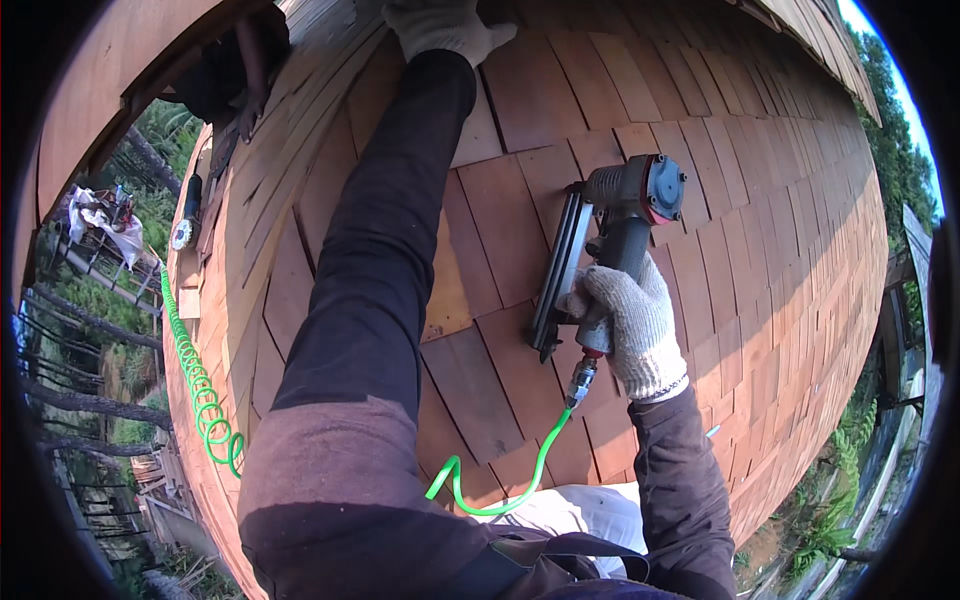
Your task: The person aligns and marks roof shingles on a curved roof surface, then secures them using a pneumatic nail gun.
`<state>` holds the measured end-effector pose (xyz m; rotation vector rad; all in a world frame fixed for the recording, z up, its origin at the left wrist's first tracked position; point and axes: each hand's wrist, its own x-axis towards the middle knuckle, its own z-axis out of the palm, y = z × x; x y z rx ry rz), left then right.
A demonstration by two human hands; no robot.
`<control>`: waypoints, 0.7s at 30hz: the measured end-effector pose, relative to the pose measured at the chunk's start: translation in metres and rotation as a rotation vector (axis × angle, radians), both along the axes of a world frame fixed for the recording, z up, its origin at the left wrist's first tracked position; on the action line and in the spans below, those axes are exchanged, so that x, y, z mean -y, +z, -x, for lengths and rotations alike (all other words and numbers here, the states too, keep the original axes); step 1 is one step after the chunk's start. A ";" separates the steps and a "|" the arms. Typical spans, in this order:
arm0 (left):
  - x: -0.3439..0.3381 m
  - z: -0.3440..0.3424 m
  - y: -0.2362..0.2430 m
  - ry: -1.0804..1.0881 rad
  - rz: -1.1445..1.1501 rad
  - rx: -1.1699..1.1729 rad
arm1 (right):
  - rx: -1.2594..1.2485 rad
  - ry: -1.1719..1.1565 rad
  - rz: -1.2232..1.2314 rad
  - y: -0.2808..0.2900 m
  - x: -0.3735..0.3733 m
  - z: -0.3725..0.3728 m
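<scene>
My right hand (635, 325), in a white knitted glove, grips the handle of a pneumatic nail gun (625, 200). The tool has a grey and black body, a round blue-grey cap and a long dark magazine, and lies over the wooden shingles (500, 225). A metal coupling (582, 380) at the handle's end joins a bright green air hose (540, 465). Stretched far forward, my left hand (445, 25), also gloved, is at the shingles by the top edge. Its thumb sticks out to the side; the other fingertips are cut off by the picture's edge.
Another person's hand (248, 115) rests at the upper left. Nearby lies an angle grinder (186, 215). The coiled green hose (200, 385) hangs along the roof's left edge. White bags (120, 230) and poles stand beyond it. A shingled overhang (820, 40) curves at the upper right.
</scene>
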<state>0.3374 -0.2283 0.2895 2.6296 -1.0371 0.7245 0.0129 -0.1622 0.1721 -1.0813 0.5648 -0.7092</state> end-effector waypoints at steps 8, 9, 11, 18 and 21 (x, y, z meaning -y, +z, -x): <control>-0.002 -0.005 -0.006 0.030 -0.016 -0.025 | -0.243 -0.175 0.017 0.001 -0.006 0.002; -0.003 -0.002 -0.009 0.038 -0.008 0.000 | -0.226 -0.222 0.027 -0.007 -0.006 0.003; 0.001 -0.002 -0.004 0.024 -0.009 -0.006 | -0.171 -0.150 -0.010 -0.009 0.002 0.008; -0.001 0.001 -0.004 0.015 -0.023 -0.036 | -0.316 -0.055 0.140 0.024 0.020 -0.014; 0.000 -0.003 -0.006 0.014 -0.007 -0.037 | -0.318 -0.024 0.151 0.035 0.033 -0.031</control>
